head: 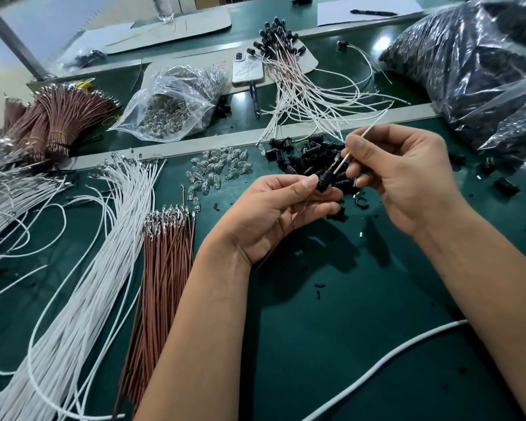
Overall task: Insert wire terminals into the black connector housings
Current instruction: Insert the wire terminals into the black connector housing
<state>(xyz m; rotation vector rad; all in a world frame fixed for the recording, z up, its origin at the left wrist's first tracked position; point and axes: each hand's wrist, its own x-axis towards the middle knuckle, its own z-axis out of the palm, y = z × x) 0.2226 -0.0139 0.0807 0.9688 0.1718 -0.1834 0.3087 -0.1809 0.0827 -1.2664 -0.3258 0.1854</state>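
My left hand (274, 214) pinches a black connector housing (324, 180) between thumb and fingers, above the green mat. A thin brown wire runs down through that palm. My right hand (404, 177) pinches a white wire (365, 134), whose lower end meets the top of the housing. Loose black housings (301, 161) lie in a pile just behind both hands. White wires (104, 244) and brown wires (167, 268) with metal terminals lie in bundles on the left.
Small clear bulbs (219, 168) are scattered left of the housings. Finished white-wired assemblies (298, 86), a phone (247, 69) and a bag of bulbs (176, 104) lie beyond the grey rail. A big bag of black parts (480, 65) fills the right. A white cable (377, 366) crosses the front.
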